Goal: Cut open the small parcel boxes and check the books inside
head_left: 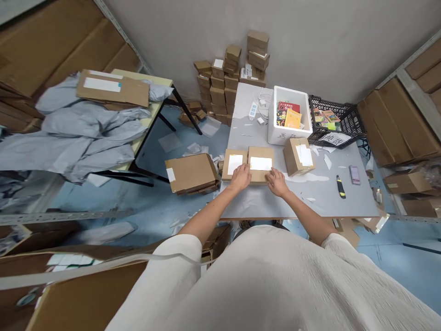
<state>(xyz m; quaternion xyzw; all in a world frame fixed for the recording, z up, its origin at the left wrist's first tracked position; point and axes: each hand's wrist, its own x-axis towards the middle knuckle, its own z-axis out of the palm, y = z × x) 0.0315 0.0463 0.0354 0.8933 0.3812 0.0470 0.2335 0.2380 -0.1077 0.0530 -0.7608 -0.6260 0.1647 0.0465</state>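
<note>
Two small brown cardboard boxes lie side by side near the front edge of the grey table. The right cardboard box [261, 176] has a white label on top, and my two hands are on either side of it. My left hand [241, 177] is at its left edge, fingers bent, over the seam with the left cardboard box [226, 168]. My right hand [277, 182] grips its right edge with curled fingers; some fingertips are hidden. A taller cardboard box [295, 158] with a white label stands right of my right hand.
On the grey table [330, 202] are a white foam box [287, 134] of books, a black crate [353, 120], a utility knife [341, 187], a purple pack [354, 175] and a power strip [253, 111]. Left stand stacked cartons [189, 171] and a table with grey bags [86, 119].
</note>
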